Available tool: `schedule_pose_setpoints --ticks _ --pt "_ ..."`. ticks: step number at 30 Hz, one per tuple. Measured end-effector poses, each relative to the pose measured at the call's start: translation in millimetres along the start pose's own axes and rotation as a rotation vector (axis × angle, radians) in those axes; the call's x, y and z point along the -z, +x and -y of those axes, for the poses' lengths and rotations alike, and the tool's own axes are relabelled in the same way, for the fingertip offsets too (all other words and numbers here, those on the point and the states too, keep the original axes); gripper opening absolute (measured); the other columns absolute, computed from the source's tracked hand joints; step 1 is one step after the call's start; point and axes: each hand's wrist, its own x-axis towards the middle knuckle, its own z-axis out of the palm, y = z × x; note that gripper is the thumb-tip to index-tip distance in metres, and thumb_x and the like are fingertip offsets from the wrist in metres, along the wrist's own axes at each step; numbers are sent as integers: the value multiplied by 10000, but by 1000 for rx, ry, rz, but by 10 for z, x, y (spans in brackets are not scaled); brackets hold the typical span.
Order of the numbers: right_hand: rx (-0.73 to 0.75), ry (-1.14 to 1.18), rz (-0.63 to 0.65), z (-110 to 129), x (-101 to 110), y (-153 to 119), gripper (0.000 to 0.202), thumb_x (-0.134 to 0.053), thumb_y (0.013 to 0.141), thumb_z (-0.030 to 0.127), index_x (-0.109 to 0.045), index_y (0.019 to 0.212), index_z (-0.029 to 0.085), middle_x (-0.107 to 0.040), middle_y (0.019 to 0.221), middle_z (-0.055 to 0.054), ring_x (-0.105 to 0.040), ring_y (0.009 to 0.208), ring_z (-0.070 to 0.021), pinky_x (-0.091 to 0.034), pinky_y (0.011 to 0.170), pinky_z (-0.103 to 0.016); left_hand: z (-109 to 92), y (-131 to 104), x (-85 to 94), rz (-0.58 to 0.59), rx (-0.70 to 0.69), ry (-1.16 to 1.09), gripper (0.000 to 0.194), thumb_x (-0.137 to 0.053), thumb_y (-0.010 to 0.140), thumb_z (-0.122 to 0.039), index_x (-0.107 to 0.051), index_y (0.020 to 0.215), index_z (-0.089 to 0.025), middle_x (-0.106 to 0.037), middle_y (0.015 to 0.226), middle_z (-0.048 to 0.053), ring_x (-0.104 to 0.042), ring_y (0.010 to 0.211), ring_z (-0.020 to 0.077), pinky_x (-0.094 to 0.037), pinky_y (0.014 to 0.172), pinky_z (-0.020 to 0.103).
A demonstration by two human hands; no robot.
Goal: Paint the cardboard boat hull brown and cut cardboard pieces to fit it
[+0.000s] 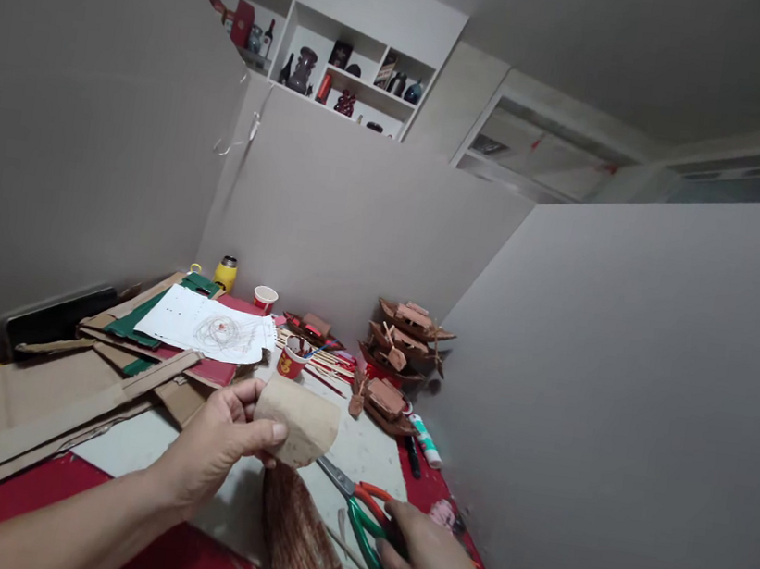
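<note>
My left hand (pixel 225 432) pinches a curved piece of tan cardboard (pixel 299 418) between thumb and fingers, held over the white board. With its fingers at the handles, my right hand (pixel 419 551) grips scissors (pixel 361 504) that have one orange and one green handle. The scissor blades point up and left, and their tips pass near or behind the cardboard's lower edge. Beneath the cardboard lies a long, streaked brown piece (pixel 304 541), shaped like a boat hull, which runs off the bottom of the view.
Cardboard sheets (pixel 50 390) and a scribbled paper (pixel 207 324) cover the left. A red paper cup (pixel 293 357) stands beside thin sticks (pixel 327 371). Model boats (pixel 406 349) are stacked at the back right, near a white-and-green tube (pixel 425 442). Grey partitions (pixel 631 401) enclose the table.
</note>
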Motion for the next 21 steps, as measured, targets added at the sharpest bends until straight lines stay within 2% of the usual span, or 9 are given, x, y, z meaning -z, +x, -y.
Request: schedule_pose_setpoints --ticks 5,10,12,15,18,21 --pt "-26 -82 61 15 -60 113 258 -512 773 184 -637 998 200 -749 936 -113 -702 860 -291 -423 670 -316 -35 4 6 -17 -28 -15 408 -839 636 -282 -666 984 -160 -707 823 14 -597 664 114 -458 531 189" --pt "-72 -118 71 -34 -47 212 208 -539 744 245 -647 908 177 -755 863 -156 -708 818 -354 -450 655 -355 -53 -6 17 -63 -69 -26 420 -817 655 -254 -656 1029 -152 -700 824 13 -597 677 114 -463 544 192" --pt "-88 -94 12 -108 -49 191 284 -510 769 254 -643 1001 159 -751 904 -175 -707 841 -355 -481 689 -375 -59 -1 26 -81 -85 -24 404 -811 648 -257 -648 1001 -143 -700 818 20 -598 684 124 -472 551 205" --pt "-14 125 -206 -174 -51 82 401 -508 808 325 -606 1157 153 -732 1040 -182 -704 919 -316 -528 765 -363 -59 14 34 -108 -102 -8 378 -803 642 -255 -634 958 -136 -692 800 21 -582 668 122 -472 550 212" --pt "125 365 -355 -101 -10 -89 388 -564 828 389 -614 1157 191 -738 995 -118 -707 862 -253 -553 746 -305 -46 21 19 -120 -113 12 381 -795 653 -254 -624 971 -133 -685 793 18 -568 653 116 -470 547 211" --pt "158 380 -413 28 72 -256 387 -637 816 404 -623 1146 204 -738 979 -102 -703 839 -249 -565 712 -289 -34 21 -10 -128 -125 34 380 -790 660 -252 -619 977 -131 -689 811 27 -563 650 116 -465 542 211"
